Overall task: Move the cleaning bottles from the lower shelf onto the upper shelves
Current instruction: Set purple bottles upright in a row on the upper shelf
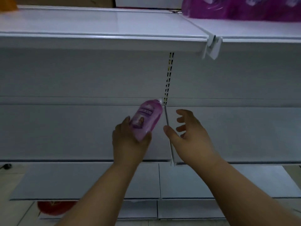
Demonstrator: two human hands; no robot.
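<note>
A pink cleaning bottle (146, 118) with a purple label tilts up and to the right, held at its base by my left hand (128, 142). It hangs in front of the white middle shelf (65, 131), near the divider between two shelf bays. My right hand (189, 136) is just to the right of the bottle, fingers spread, holding nothing. The white upper shelf (101, 25) runs across the top of the view, bare on its left bay.
Purple packages (241, 7) stand on the upper shelf's right bay. An orange object (8, 4) sits at the top left corner. A lower shelf (81, 180) lies under my arms, and a red object (53, 207) shows beneath it. A slotted upright (168, 79) divides the bays.
</note>
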